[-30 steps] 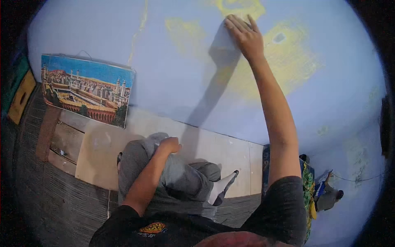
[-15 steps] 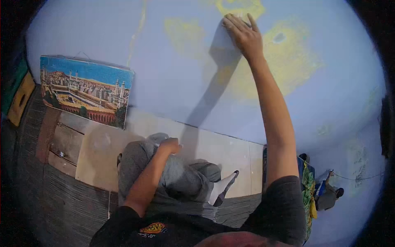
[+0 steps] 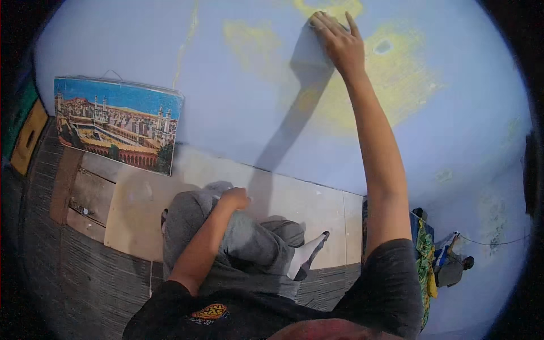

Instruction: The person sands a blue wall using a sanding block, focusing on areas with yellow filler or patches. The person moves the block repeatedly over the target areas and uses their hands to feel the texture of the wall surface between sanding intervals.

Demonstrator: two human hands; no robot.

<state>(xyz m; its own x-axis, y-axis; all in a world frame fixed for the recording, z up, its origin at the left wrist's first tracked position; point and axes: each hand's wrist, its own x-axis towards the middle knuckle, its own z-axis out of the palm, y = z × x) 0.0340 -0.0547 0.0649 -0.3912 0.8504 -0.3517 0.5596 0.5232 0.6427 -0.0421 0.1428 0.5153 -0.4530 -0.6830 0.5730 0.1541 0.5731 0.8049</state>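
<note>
My right arm stretches up the pale blue wall (image 3: 226, 107). Against its upper part presses my right hand (image 3: 341, 44), back toward me, one finger held apart from the others. A thin edge shows between the fingers, but what lies under them is hidden. Around the hand spread a rough yellow patch (image 3: 391, 90) and a smaller yellow patch (image 3: 249, 48). My left hand (image 3: 234, 198) rests by my bent knee (image 3: 192, 207), its fingers curled closed. Something small and pale shows at its fingertips, too small to name.
A framed cityscape picture (image 3: 116, 124) leans on the wall at the left. A pale board (image 3: 323, 204) lies along the wall's foot, beside a dark ribbed mat (image 3: 79, 266). Patterned green and yellow cloth (image 3: 425, 255) and a small grey item (image 3: 450, 275) with a cord are at the right.
My right hand has shifted slightly upward on the wall. The left hand stays by the knee, still closed.
</note>
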